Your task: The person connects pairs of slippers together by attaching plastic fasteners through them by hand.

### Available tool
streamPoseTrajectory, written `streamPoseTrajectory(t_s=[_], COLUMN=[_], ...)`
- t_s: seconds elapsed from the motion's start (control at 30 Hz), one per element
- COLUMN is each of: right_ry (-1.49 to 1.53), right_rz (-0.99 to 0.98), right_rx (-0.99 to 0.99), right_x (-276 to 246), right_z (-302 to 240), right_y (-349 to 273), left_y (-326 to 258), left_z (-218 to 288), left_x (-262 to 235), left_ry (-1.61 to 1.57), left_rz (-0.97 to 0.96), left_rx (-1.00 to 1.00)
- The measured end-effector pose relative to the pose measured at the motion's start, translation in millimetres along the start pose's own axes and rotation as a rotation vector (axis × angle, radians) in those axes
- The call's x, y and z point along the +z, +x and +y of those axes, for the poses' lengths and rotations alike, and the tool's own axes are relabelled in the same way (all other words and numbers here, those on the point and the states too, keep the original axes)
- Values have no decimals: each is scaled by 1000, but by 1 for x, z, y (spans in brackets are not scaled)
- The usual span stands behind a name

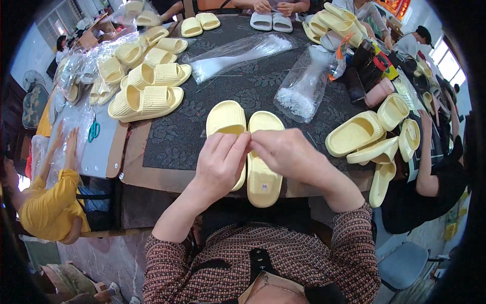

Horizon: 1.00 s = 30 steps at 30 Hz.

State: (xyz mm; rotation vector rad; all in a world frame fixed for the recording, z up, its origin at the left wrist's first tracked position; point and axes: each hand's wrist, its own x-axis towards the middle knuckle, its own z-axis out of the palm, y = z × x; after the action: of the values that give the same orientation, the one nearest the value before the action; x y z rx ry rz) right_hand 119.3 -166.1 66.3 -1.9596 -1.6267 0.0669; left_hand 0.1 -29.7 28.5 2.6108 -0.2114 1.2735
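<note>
Both hands are on one pale yellow slide pair, at the near edge of the table: left slipper [223, 115] and right slipper [266, 185] side by side, long axes pointing away from the wearer; left hand [221, 159] has its fingers curled in, thumb and index closed to a pinch, right hand [288, 152] likewise bent to a pinch, tips meeting over the inner edges of the pair; anything thin between the tips is too small to make out, so can't tell what, if anything, they grip; step in hand looks like fine two-handed fingertip work where the slippers adjoin, and the next move would call for a steady pinch, small finger motions and the pair kept together; materials: slippers look like matte moulded foam, rounded ends, smooth sole surface, small white label [264, 187] on the right one; slippers at left [147, 101] show ribbed straps, slippers at right [359, 134] lie heaped at mixed angles; glossy crinkled clear bag [228, 61] and second clear bag [304, 91] hold bundled white thin strands, both on a dark mat [177, 137] with a leaf-like raised pattern; teal-handled scissors [94, 131] off left, near a co-worker in a yellow top [68, 195]
</note>
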Motion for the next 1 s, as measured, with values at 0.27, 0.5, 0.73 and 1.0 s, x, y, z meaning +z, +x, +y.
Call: streamPoseTrajectory(t_s=[0.27,0.5,0.73,1.0], right_ry=[110,-35,-408,-139], right_rz=[8,134,155,428], right_rx=[-66,-28,47,-13], right_x=[6,-17,-24,-7], right_z=[3,26,27,21], right_y=[-16,-58,-89,-100], left_y=[-17,-46,-59,-64], left_z=[-3,-14,1,8], left_x=[-5,-22,-24,-20], left_ry=[-94,-40,-81,-107], left_rz=[-62,-7,-14,9], left_rx=[-110,-186,-251,-277])
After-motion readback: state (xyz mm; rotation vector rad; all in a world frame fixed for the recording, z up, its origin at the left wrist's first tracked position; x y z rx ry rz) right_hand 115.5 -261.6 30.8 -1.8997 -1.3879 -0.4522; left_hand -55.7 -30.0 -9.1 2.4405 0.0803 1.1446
